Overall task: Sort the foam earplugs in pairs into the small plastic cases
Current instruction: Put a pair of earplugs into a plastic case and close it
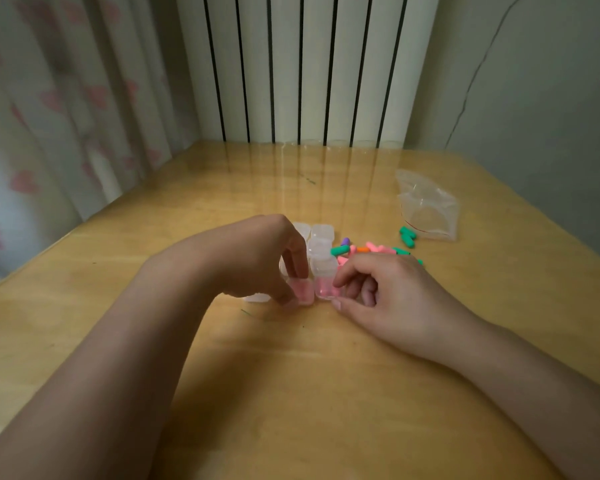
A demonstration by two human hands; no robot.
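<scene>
Left hand (274, 258), fingers curled, pinches a small clear case (302, 294) showing pink inside; right hand (378, 289) pinches a second pink-filled case (324, 285) just beside it, between thumb and forefinger. Empty cases (321, 237) cluster behind; loose earplugs (364, 251) lie right of them near a clear bag (426, 209) on the counter (291, 393). The cases look light, stiff and slippery (best held by opposite walls); the foam plugs look soft, suited to a mid-body pinch.

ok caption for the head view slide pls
Left hand and right hand each pinch a clear case holding pink earplugs; loose earplugs wait beside.
</scene>
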